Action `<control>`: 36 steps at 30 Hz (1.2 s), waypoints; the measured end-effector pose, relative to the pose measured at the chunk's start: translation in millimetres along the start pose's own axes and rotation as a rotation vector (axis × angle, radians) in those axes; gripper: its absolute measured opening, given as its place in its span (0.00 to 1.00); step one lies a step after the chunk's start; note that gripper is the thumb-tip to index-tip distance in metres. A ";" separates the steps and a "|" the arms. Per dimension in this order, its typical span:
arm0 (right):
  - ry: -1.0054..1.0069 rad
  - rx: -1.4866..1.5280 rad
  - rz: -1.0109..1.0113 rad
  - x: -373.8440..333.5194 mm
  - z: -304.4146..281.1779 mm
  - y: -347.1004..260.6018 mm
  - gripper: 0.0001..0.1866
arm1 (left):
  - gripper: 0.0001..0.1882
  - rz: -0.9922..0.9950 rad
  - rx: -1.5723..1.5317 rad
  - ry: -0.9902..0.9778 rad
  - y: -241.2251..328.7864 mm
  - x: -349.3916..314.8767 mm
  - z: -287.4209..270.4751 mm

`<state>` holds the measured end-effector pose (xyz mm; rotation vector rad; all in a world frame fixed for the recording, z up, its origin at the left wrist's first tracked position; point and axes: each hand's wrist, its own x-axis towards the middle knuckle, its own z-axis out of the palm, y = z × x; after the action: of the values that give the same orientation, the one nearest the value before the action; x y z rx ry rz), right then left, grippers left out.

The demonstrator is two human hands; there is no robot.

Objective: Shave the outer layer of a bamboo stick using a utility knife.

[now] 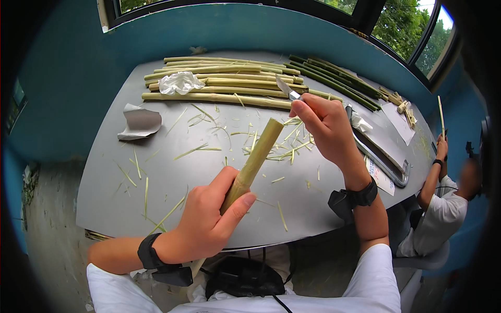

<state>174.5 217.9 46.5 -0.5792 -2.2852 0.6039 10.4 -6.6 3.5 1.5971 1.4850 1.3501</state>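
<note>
The left hand (206, 221) wraps its fingers around a green stalk (254, 163) near the table (104, 198) edge, tilting its cut end up toward the knife (287, 88), which the right hand (326, 125) pinches by the handle. Peeled stalks (219, 83) lie stacked on the far side, shavings (250, 143) between; no containers show.

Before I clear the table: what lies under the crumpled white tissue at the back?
The crumpled white tissue rests on the row of pale peeled stalks. Their lengths show either side; the parts beneath it are hidden.
</note>
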 end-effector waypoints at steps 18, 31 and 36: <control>-0.422 -0.056 -0.275 -22.9 19.1 -34.0 0.14 | 0.15 -0.222 -0.536 0.020 -13.8 8.5 -7.7; -0.399 -0.265 -0.300 -23.6 22.2 -64.2 0.18 | 0.18 -0.140 -0.250 0.090 -5.6 7.9 -7.2; -0.374 -0.298 -0.308 -18.2 21.0 -71.6 0.17 | 0.19 -0.126 -0.174 0.085 -3.8 10.9 -14.9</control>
<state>154.8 145.7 64.1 -0.2516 -2.7727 0.2340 -6.1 1.3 8.1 1.3318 1.4484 1.4477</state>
